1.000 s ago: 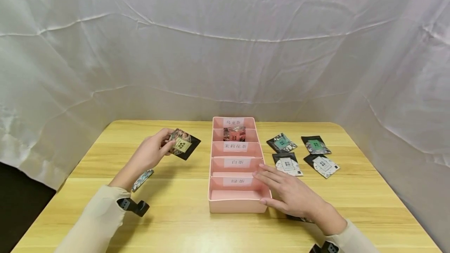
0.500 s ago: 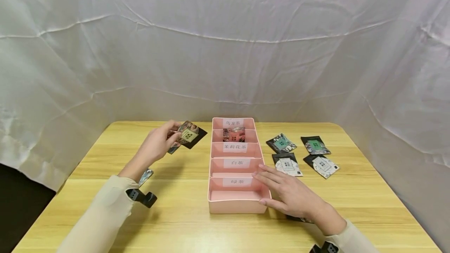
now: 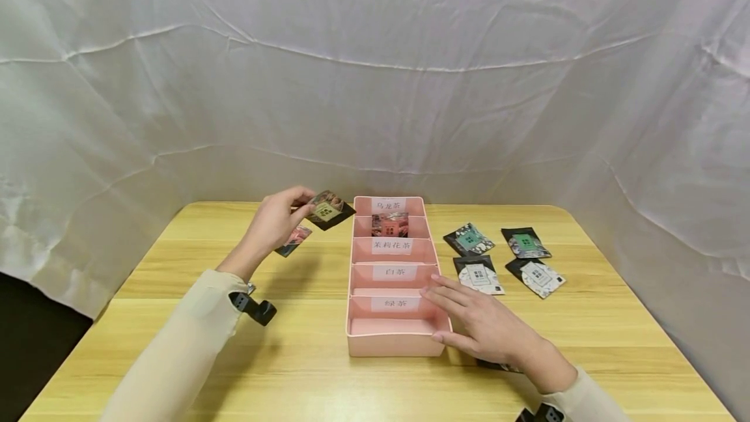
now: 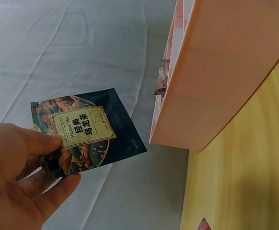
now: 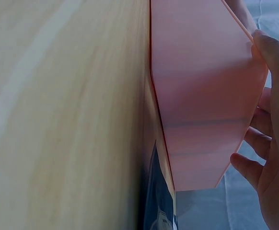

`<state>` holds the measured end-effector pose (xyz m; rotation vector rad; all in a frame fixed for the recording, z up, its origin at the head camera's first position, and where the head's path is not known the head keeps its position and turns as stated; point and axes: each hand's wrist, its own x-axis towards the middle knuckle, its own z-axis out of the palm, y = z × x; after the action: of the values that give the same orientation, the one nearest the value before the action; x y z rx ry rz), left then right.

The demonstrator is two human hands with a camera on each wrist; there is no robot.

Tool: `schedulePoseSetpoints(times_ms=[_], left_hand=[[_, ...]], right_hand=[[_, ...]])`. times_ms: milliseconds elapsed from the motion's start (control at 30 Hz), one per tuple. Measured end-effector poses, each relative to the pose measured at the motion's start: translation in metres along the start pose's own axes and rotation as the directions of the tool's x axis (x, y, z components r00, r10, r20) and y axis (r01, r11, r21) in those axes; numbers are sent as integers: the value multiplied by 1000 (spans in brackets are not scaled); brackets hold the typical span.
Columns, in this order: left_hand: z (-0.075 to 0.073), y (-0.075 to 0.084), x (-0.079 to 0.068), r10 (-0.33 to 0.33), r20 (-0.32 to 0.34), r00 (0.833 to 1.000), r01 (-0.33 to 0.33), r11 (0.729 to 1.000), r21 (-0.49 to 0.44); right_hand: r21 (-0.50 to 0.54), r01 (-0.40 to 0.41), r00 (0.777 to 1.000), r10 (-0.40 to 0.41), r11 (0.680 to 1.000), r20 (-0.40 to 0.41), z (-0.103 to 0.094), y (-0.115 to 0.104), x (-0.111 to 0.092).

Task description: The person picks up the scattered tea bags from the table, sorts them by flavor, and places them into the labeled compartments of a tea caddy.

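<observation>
My left hand (image 3: 272, 223) pinches an oolong tea sachet (image 3: 331, 210) by one edge, just left of the pink box's far end. In the left wrist view the sachet (image 4: 84, 134) shows its yellow label, thumb on the front and fingers behind. The pink divided box (image 3: 398, 345) has labelled compartments. A red tea sachet (image 3: 390, 225) leans in the second compartment from the back. My right hand (image 3: 486, 321) rests on the box's right rim near the front; in the right wrist view its fingers (image 5: 247, 165) are spread along that rim.
Right of the box lie a teal sachet (image 3: 469, 238), a green one (image 3: 527, 242) and two white ones (image 3: 479, 275). Another sachet (image 3: 495, 365) is partly hidden beneath the right hand. A red-patterned sachet (image 3: 293, 239) lies under the left hand. Grey cloth (image 3: 375, 83) hangs behind the table.
My left hand has carried the oolong sachet rightward and farther back, toward the box's far end. The red-patterned sachet on the table has come into view beneath it. My right hand stays put.
</observation>
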<state>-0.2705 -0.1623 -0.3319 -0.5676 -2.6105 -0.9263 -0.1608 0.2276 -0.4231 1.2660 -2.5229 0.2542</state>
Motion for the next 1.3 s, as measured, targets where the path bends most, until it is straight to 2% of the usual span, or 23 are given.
schedulePoseSetpoints(times_ms=[367, 600, 1000, 1300], left_hand=[[5, 11, 20, 16, 32, 999, -17, 999, 31], [9, 16, 33, 35, 13, 999, -36, 998, 44], [13, 22, 52, -41, 43, 998, 38, 997, 70], [15, 25, 67, -48, 57, 997, 45, 997, 61]], right_hand=[[-3, 8, 1000, -8, 1000, -15, 1, 0, 0], [-3, 9, 1000, -9, 1000, -21, 1, 0, 0], [-4, 6, 1000, -6, 1000, -15, 1, -2, 0], [-6, 6, 1000, -6, 1000, -11, 0, -3, 0]])
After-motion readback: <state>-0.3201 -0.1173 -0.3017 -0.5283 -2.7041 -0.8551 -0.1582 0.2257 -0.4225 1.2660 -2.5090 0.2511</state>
